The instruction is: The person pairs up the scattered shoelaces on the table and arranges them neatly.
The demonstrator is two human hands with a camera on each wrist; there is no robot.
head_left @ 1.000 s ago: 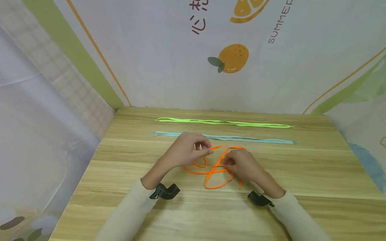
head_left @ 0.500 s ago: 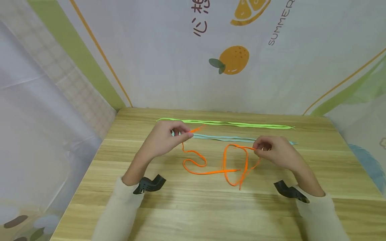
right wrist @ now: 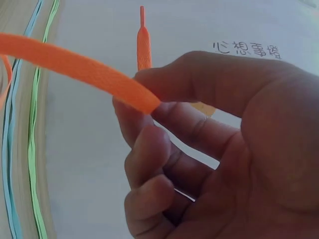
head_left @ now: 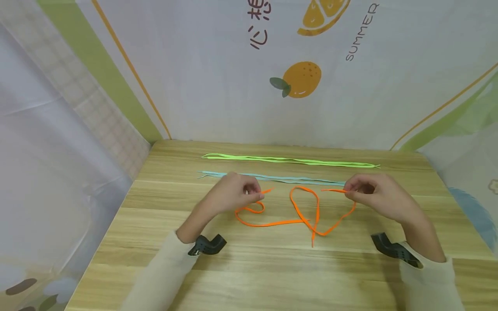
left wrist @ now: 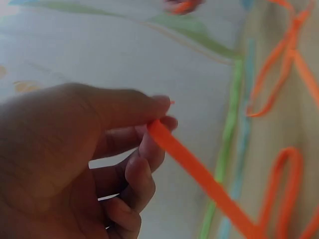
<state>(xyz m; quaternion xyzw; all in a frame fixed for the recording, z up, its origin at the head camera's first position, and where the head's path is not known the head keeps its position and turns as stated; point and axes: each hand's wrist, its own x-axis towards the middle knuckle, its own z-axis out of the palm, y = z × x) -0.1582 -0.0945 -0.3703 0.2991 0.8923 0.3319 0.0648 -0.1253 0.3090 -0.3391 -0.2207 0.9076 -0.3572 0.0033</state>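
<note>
My left hand (head_left: 232,193) pinches a flat orange shoelace (head_left: 268,223) near one tip between thumb and fingers. From there the lace drops to the wooden tabletop, curls once and runs right. Further right, my right hand (head_left: 383,196) pinches another orange shoelace (head_left: 318,207) close to its narrow tip, which points left. This second lace hangs down from the fingers and makes a loop on the table, crossing the first one's far end. In the right wrist view the orange shoelace (right wrist: 79,69) passes between thumb and fingertip, its hard tip sticking up.
Behind the hands lies a doubled light-blue shoelace (head_left: 288,178), partly covered by both hands. Beyond it a doubled yellow-green shoelace (head_left: 288,160) lies parallel to the table's back edge. A white printed curtain (head_left: 218,95) hangs behind the table (head_left: 249,276).
My right hand has moved right, drawing its orange lace out and opening its loop. The left hand went left and up with its lace tip, then came partly back.
</note>
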